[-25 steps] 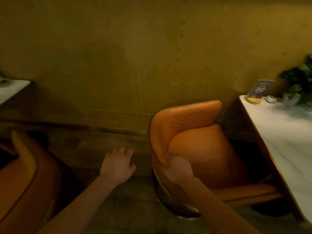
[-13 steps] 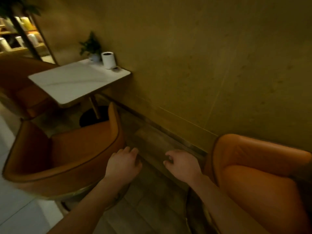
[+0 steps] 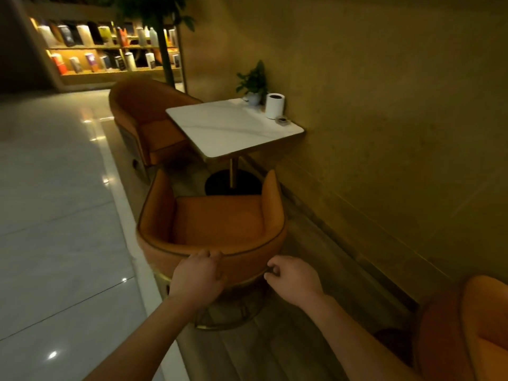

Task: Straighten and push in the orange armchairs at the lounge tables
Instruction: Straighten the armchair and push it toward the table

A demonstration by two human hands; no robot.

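From the head camera, your left hand [image 3: 196, 279] lies on the back rim of the near orange armchair [image 3: 211, 229], fingers curled over the top edge. Your right hand [image 3: 292, 279] hovers loosely curled just right of the backrest, holding nothing; I cannot tell if it touches. The chair sits straight ahead of both hands, its seat short of the white table [image 3: 233, 127] beyond. I'd set the right hand level with the left, then push evenly so it doesn't swivel towards the wall.
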